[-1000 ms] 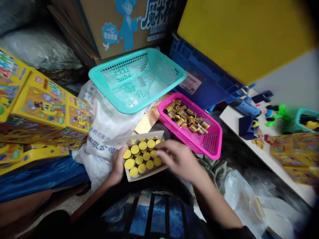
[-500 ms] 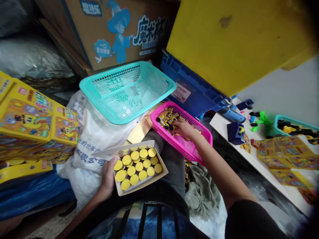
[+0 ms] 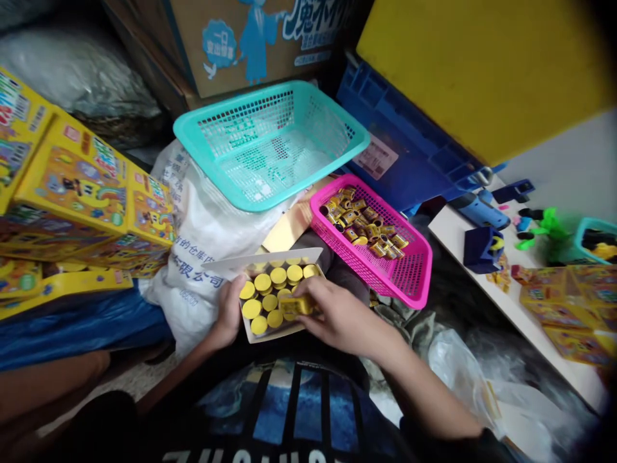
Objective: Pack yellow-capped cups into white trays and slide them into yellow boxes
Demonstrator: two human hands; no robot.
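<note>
My left hand [image 3: 227,313] grips the left side of an open cardboard box [image 3: 231,263], which holds rows of upright cylinders with round yellow tops [image 3: 263,283]. My right hand [image 3: 340,318] is shut on a small yellow cylinder [image 3: 296,305], lying on its side just above the rows at the box's right end. Part of the box's right end is hidden behind that hand. To the right, a pink plastic basket [image 3: 407,273] holds several loose yellow-and-gold cylinders [image 3: 364,222].
A teal mesh basket [image 3: 270,145] rests on a white woven sack [image 3: 195,257] behind the box. Yellow printed boxes [image 3: 72,183] are stacked at left. A blue crate [image 3: 405,154] stands behind the pink basket. Toys and yellow cards lie on a white shelf [image 3: 482,283] at right.
My right hand has come back from the pink basket to the cardboard box, now carrying a yellow cylinder. The view has shifted slightly, and the box sits a little further right.
</note>
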